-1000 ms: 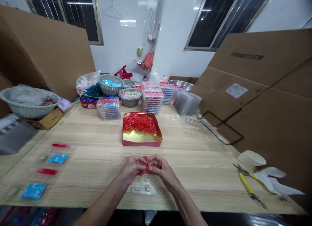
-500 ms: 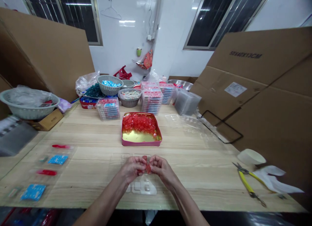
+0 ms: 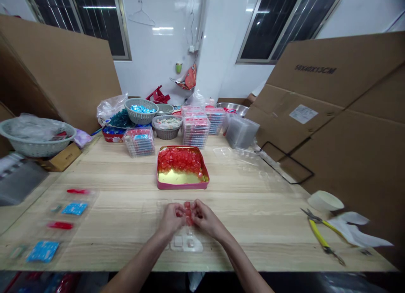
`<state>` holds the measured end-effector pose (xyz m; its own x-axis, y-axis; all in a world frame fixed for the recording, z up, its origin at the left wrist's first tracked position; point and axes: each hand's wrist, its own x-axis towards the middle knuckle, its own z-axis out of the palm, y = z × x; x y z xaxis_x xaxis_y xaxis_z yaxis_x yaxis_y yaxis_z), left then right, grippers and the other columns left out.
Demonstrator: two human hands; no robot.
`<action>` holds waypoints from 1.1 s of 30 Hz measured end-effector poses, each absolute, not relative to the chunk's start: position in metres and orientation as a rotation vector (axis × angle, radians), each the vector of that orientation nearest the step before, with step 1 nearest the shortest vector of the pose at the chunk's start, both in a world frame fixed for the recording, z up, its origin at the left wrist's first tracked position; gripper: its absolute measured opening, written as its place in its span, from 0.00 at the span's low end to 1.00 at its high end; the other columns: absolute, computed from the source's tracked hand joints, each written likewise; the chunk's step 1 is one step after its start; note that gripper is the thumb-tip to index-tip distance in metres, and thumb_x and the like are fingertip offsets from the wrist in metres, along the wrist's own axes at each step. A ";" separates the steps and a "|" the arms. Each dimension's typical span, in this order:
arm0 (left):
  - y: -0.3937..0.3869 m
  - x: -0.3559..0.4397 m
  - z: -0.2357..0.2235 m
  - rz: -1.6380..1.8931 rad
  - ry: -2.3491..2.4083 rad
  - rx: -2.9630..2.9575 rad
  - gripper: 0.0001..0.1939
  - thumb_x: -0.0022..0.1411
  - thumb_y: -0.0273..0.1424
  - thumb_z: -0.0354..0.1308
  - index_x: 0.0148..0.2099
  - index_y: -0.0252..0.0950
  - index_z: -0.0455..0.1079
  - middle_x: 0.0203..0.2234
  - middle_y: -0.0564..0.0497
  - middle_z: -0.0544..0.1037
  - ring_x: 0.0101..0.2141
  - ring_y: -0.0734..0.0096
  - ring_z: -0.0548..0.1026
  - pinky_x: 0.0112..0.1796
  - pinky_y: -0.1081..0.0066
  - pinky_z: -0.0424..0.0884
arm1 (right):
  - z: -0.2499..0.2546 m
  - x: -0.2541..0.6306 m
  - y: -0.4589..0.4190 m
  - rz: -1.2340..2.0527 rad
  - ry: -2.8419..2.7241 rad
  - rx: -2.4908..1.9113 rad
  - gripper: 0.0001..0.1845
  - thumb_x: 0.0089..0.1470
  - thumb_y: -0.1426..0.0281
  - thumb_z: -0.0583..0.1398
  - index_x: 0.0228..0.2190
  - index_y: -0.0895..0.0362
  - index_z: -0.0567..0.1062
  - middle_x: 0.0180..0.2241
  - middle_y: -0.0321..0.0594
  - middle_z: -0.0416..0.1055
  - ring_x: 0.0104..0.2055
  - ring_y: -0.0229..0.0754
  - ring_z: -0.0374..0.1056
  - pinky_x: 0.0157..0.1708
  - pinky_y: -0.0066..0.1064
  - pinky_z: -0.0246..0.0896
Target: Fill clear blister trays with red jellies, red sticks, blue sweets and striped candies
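My left hand [image 3: 172, 219] is closed, with bits of translucent red pieces showing at its fingertips. Facing it, my right hand [image 3: 205, 219] pinches at the edge of a small red piece [image 3: 189, 219] between the two hands. Another red piece [image 3: 187, 205] sits just beyond it. Under both hands lies a clear plastic blister tray [image 3: 185, 244] with moulded hollows, partly covered by my fingers. A red-rimmed tin [image 3: 182, 186] heaped with similar red pieces [image 3: 180, 159] stands just behind the tray.
At left lie clear trays holding blue packets [image 3: 43, 251] and red items [image 3: 60, 225]. Baskets [image 3: 141, 111] and stacked filled packs [image 3: 196, 130] line the back. Yellow-handled pliers [image 3: 319, 234], a tape roll [image 3: 325, 200] and cardboard [image 3: 348, 154] are on the right.
My hands have moved slightly apart around the red pieces, which now line up over the tray between them. The tin and other things stay in place.
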<state>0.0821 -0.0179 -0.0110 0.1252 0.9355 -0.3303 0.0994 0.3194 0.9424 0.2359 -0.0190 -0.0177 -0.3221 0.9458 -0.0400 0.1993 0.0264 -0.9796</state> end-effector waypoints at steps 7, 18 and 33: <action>-0.021 0.087 -0.027 0.694 1.580 1.668 0.08 0.46 0.18 0.53 0.28 0.32 0.71 0.19 0.52 0.72 0.23 0.72 0.69 0.28 0.73 0.61 | -0.020 0.231 -0.019 1.040 -1.823 -1.327 0.16 0.40 0.83 0.51 0.31 0.54 0.61 0.25 0.30 0.67 0.27 0.36 0.65 0.27 0.25 0.56; -0.019 0.090 -0.022 0.685 1.632 1.587 0.06 0.46 0.19 0.54 0.25 0.32 0.71 0.18 0.51 0.73 0.22 0.71 0.70 0.27 0.74 0.61 | -0.021 0.229 -0.028 0.802 -1.742 -1.428 0.07 0.46 0.77 0.51 0.27 0.54 0.61 0.24 0.34 0.67 0.27 0.39 0.65 0.28 0.28 0.56; -0.025 0.097 -0.018 0.584 1.727 1.743 0.08 0.50 0.20 0.52 0.28 0.33 0.71 0.22 0.50 0.75 0.26 0.70 0.71 0.30 0.73 0.60 | -0.025 0.219 -0.022 0.664 -1.898 -1.604 0.07 0.46 0.77 0.50 0.29 0.54 0.59 0.23 0.36 0.69 0.26 0.41 0.65 0.27 0.27 0.54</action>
<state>0.0972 -0.0248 -0.0179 0.0520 0.9929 -0.1068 0.7242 0.0362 0.6887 0.2190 -0.0220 -0.0250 -0.1257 0.9869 0.1015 0.7082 0.1609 -0.6874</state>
